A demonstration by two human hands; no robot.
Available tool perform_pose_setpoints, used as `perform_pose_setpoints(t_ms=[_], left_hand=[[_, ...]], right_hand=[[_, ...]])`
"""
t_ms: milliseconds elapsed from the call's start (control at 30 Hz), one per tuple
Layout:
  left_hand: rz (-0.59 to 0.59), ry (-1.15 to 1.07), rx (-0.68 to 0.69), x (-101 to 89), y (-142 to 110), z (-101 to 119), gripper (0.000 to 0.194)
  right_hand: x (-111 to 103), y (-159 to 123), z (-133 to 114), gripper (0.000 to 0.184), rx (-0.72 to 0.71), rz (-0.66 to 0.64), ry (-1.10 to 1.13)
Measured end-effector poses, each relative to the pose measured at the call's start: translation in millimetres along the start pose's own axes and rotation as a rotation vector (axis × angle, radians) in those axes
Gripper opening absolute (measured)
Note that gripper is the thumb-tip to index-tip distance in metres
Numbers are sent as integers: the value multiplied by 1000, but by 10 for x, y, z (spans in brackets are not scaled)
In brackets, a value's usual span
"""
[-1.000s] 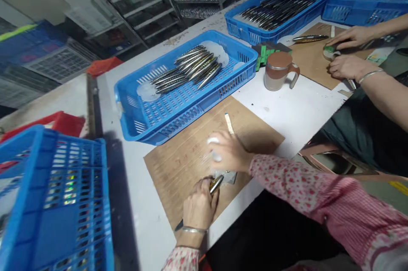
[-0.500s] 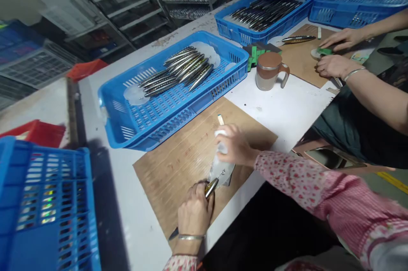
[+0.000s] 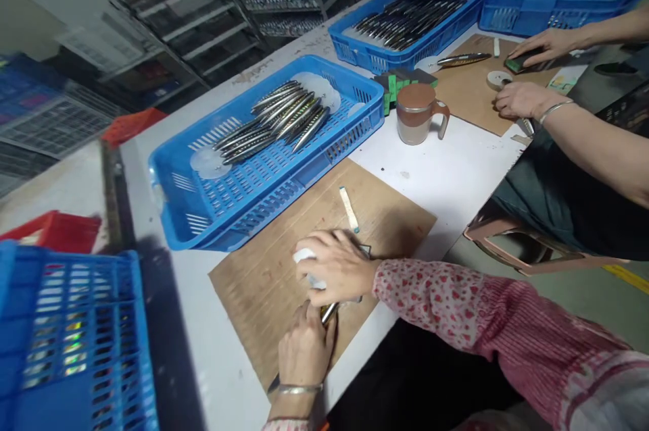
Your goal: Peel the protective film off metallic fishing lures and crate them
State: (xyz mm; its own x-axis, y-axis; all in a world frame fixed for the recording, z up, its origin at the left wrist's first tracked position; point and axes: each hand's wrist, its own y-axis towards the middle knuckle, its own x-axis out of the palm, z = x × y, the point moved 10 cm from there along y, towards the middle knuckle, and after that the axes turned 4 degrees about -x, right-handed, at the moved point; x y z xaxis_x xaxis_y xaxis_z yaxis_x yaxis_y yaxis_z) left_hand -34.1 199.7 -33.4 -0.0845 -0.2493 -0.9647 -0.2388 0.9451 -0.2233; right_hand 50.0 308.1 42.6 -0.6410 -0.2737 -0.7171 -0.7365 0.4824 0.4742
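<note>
My left hand (image 3: 304,348) is closed around a long shiny metal lure (image 3: 329,313) that lies on a brown wooden board (image 3: 263,282) near the table's front edge. The lure's dark tail sticks out below my wrist. My right hand (image 3: 334,265) hovers right above the lure's front end, fingers curled round a small white piece (image 3: 304,257). A thin pale stick (image 3: 349,209) lies on the board just beyond my right hand.
A blue basket (image 3: 213,194) with several metal lures stands behind the board. Another blue basket (image 3: 76,343) is at the near left. A brown mug (image 3: 418,113) stands on the white table. At right, another person's hands (image 3: 522,98) work on a second board, with more blue baskets (image 3: 405,26) behind.
My right hand has come back toward me and to the left, now over the lure's front end. The pale stick it covered is now in sight. My left hand keeps its hold.
</note>
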Motion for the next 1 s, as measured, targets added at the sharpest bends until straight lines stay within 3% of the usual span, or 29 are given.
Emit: perform_pose_setpoints(t_ms=[167, 333, 467, 633, 800, 1000], left_hand=[[0, -58, 18, -49, 12, 30, 25], [-16, -89, 19, -73, 16, 50, 24], [-22, -100, 16, -70, 22, 49, 24], [-53, -90, 0, -57, 39, 38, 23], [-47, -124, 33, -49, 52, 53, 23], [-72, -91, 8, -53, 50, 35, 24]], right_hand=[[-133, -93, 285, 25, 101, 40, -42], [6, -40, 74, 25, -121, -77, -27], [-26, -23, 174, 26, -42, -58, -47], [91, 28, -92, 25, -206, -136, -62], [39, 32, 46, 28, -140, -140, -99], [72, 34, -103, 23, -221, -125, -86]])
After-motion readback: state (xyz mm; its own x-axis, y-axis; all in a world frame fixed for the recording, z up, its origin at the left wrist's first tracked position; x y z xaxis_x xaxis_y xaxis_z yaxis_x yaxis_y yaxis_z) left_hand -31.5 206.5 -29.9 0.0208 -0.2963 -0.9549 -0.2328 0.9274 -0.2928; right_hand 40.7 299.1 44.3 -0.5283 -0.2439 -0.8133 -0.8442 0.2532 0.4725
